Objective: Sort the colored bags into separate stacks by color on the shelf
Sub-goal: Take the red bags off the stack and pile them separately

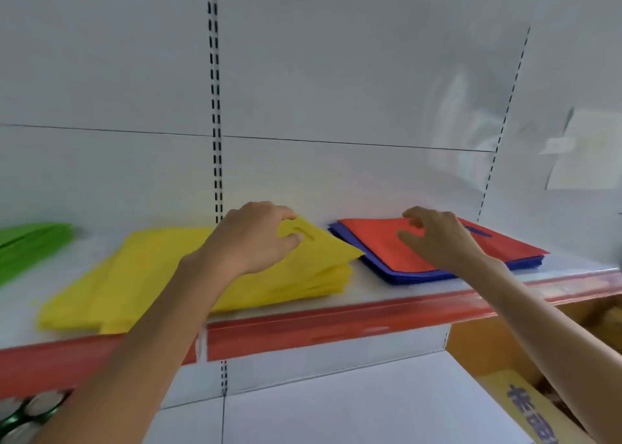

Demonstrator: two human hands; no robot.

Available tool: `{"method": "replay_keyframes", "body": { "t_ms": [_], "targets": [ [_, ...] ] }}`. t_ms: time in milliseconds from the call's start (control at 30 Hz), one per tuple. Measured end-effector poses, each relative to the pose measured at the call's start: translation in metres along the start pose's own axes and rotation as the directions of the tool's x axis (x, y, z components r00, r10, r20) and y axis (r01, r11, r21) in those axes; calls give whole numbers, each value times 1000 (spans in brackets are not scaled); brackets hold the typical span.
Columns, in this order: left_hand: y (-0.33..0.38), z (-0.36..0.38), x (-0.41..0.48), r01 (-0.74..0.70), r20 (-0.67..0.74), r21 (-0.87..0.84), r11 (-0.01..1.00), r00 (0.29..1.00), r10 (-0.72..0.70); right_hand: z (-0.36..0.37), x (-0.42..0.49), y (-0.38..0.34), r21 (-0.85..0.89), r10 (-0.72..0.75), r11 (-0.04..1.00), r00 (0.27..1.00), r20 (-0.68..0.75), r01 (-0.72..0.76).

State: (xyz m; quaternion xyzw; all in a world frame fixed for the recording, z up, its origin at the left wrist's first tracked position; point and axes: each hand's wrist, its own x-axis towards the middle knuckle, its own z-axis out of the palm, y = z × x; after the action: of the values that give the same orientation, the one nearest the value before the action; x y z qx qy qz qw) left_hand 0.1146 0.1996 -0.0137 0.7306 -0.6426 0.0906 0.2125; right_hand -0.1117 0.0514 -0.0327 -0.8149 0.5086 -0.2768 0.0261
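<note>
White back panels (pixel 336 73) with slotted uprights stand behind the shelf (pixel 377 287), which has a red front strip (pixel 319 329).

1. The yellow stack (pixel 151 275) takes up the middle of the shelf and reaches its front edge.
2. The blue stack (pixel 404 277) lies toward the right end, with one red bag (pixel 380 238) on top of it. This pile is not yet sorted.
3. The green stack (pixel 27 245) lies at the left end.
4. The left hand (pixel 249 235) pinches the top yellow bag (pixel 323 241) beside its handle slot, thumb against fingers (pixel 292 238).
5. The right hand (pixel 434 238) is over the red bag with its fingers apart and loosely bent. Whether they touch the bag cannot be told.

Step in hand, as judged: settling the yellow bag on its stack. The next move probably calls for lifting the red bag alone and placing it on bare shelf, without dragging the blue bags.
</note>
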Motion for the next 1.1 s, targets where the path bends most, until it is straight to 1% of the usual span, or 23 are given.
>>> {"method": "replay_keyframes", "body": {
  "t_ms": [100,167,233,300,367,467,533,600,733,900,967,1100],
  "targets": [
    [62,42,25,37,-51,-15,999,998,-38,-2,20,66,10,-60,998,998,26,60],
    [104,71,45,58,-26,-55,997,998,-59,-11,37,115,-2,-68,998,996,56,69],
    [138,97,68,73,19,-63,995,997,-72,-23,53,162,-13,-20,1000,996,85,21],
    [161,114,92,110,22,-46,993,994,-109,-34,73,202,-28,30,999,995,94,-27],
    [174,131,112,196,30,31,980,980,-197,-40,91,231,-56,57,997,993,103,-51],
    [182,155,125,377,107,178,909,911,-399,-33,103,254,-125,72,991,986,150,-53],
    [183,168,125,441,129,223,869,870,-475,-23,108,265,-130,73,990,984,160,-52],
    [184,174,127,469,130,254,846,850,-511,-19,118,272,-117,72,992,985,156,-54],
    [183,178,130,484,125,267,833,840,-528,-15,135,273,-71,68,996,979,194,-55],
    [184,173,135,444,30,290,848,881,-472,-12,145,272,-21,50,999,973,227,-47],
    [188,173,135,423,1,271,865,898,-440,-13,147,275,-5,46,999,977,207,-45],
    [191,174,136,393,-48,177,903,919,-391,-13,145,271,21,22,999,986,166,-26]
  ]
}}
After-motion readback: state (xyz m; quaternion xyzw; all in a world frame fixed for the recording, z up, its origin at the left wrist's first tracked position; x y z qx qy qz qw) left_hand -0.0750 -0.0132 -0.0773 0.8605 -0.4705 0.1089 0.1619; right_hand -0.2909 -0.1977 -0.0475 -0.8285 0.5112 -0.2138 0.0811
